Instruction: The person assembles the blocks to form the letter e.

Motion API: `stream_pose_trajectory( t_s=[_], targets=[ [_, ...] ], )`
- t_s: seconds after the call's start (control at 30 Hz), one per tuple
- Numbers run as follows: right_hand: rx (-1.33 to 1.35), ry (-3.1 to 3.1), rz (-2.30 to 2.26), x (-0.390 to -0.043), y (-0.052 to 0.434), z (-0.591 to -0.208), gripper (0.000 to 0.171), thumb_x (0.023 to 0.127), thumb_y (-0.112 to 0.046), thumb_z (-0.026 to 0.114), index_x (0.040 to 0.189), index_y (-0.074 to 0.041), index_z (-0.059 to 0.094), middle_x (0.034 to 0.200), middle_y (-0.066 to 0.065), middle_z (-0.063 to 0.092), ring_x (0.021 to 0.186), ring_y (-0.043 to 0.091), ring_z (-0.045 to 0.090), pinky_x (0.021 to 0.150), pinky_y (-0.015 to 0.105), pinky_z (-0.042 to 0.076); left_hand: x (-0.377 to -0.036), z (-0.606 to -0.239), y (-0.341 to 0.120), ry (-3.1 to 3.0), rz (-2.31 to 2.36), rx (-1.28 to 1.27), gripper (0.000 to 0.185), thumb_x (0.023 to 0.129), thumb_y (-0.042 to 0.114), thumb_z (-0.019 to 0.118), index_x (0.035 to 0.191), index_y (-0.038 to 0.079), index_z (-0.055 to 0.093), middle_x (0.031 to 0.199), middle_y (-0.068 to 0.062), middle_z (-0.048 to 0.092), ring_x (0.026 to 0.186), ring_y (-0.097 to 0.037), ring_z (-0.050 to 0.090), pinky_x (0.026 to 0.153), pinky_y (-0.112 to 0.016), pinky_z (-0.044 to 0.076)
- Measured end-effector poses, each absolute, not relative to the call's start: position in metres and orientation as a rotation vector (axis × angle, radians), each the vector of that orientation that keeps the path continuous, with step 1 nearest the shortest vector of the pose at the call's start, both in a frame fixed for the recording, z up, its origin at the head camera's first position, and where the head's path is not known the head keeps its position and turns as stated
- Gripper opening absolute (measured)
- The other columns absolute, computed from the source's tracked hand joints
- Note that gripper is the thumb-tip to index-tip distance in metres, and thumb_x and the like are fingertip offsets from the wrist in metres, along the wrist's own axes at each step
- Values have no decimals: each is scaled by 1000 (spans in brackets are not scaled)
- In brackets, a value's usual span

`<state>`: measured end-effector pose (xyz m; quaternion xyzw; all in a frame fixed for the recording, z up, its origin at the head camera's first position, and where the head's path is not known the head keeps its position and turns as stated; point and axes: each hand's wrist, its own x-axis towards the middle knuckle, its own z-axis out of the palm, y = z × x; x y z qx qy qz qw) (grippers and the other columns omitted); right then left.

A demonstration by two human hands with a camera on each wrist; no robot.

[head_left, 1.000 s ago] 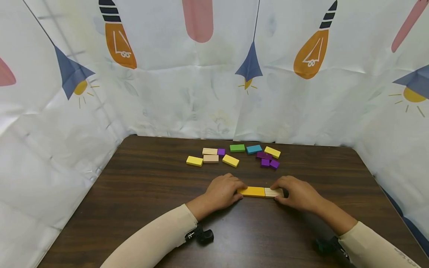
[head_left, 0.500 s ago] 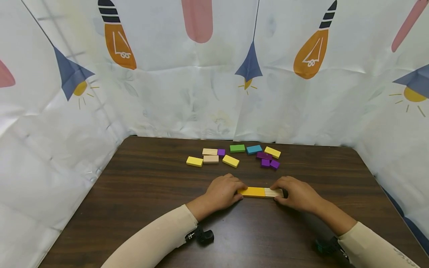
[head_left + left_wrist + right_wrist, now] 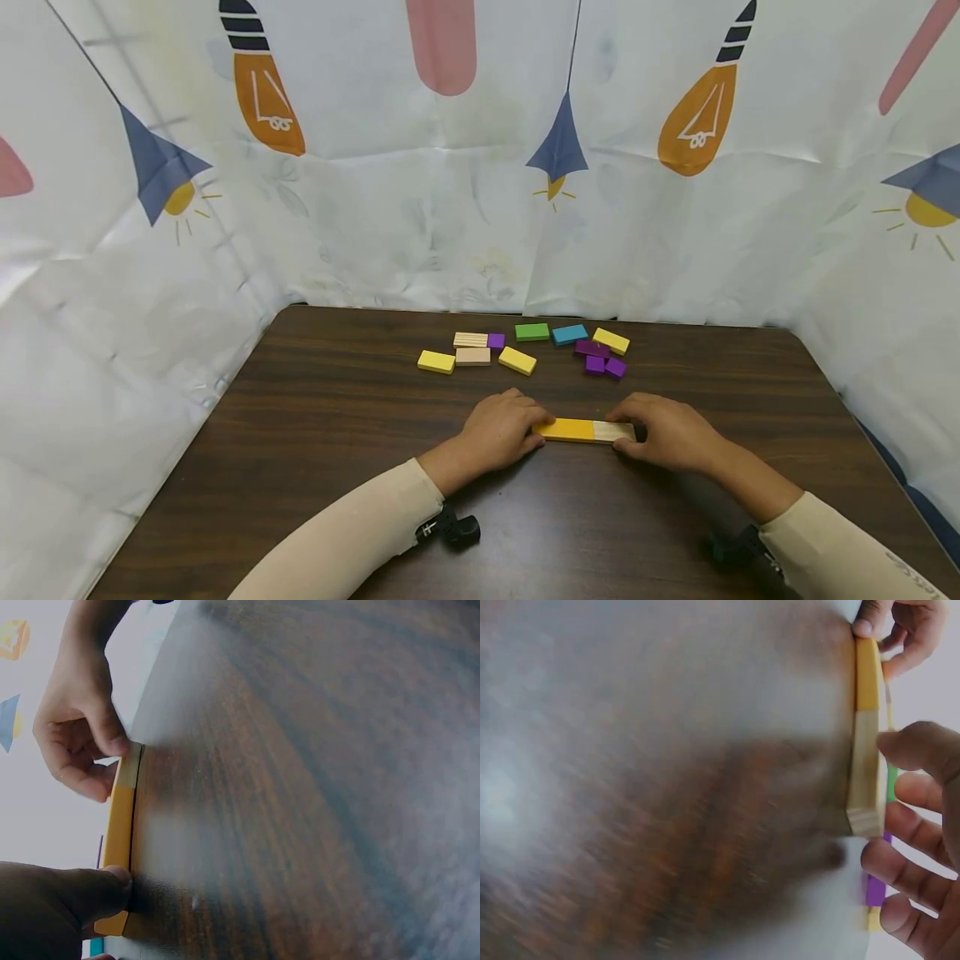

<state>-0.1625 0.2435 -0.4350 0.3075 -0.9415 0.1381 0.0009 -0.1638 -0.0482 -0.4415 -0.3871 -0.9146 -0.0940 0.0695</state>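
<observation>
- the left hand point(image 3: 501, 432) lies on the dark wooden bench point(image 3: 315, 433), and its curled fingers point(image 3: 90, 889) pinch the left end of the orange block point(image 3: 567, 430).
- the right hand point(image 3: 663, 432) lies at the other side; its thumb and fingers point(image 3: 919, 746) pinch the natural wood block point(image 3: 613, 432) at the right end.
- the orange block and the natural wood block lie flat, end to end and touching, in one straight line between the two hands, near the middle of the bench.
- in the left wrist view the same two blocks point(image 3: 120, 825) show from the side, with a thumb pressing the near end.
- further back on the bench lie other blocks: a yellow block point(image 3: 436, 361), two pale wood blocks point(image 3: 471, 348), a second yellow block point(image 3: 517, 360), a green block point(image 3: 532, 332), a blue block point(image 3: 569, 334), a third yellow block point(image 3: 611, 341) and some purple blocks point(image 3: 600, 361).
- these are well apart from the hands.
- a white curtain point(image 3: 420, 208) printed with bulbs and lamps hangs around the bench.
- both sleeves are beige.
</observation>
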Motion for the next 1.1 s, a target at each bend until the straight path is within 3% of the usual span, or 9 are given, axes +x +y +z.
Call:
stream_pose_trajectory(
  t_s=[0.17,0.37,0.67,1.1],
  targets=[
    [926,-2959,438,-175,245,-424,36,81,-44,71,111,-25,67,110,-9,61,102,14,58,79,41,49,-164,-442,-48,-2754,-286,-1163,27,88,34,65,113,23,68,108,11,65,95,-13,55,80,-29,46],
    [815,-2977,429,-205,247,-410,39,82,-38,71,114,-15,67,112,2,62,101,23,58,79,46,48,-164,-442,-49,-2752,-289,-1158,27,88,34,65,113,24,68,108,11,65,95,-13,55,79,-29,46],
    [709,-3029,441,-248,256,-410,39,86,-31,69,118,-11,63,116,8,60,105,29,55,83,51,45,-163,-443,-49,-2740,-304,-1157,27,87,33,66,113,25,68,107,11,65,95,-13,55,79,-30,47],
    [730,-3097,509,-278,235,-420,28,89,-29,65,112,-14,68,106,3,64,93,22,59,77,46,48,-163,-441,-48,-2774,-288,-1149,26,88,34,66,113,25,68,107,11,64,95,-13,55,79,-30,46]
  ],
)
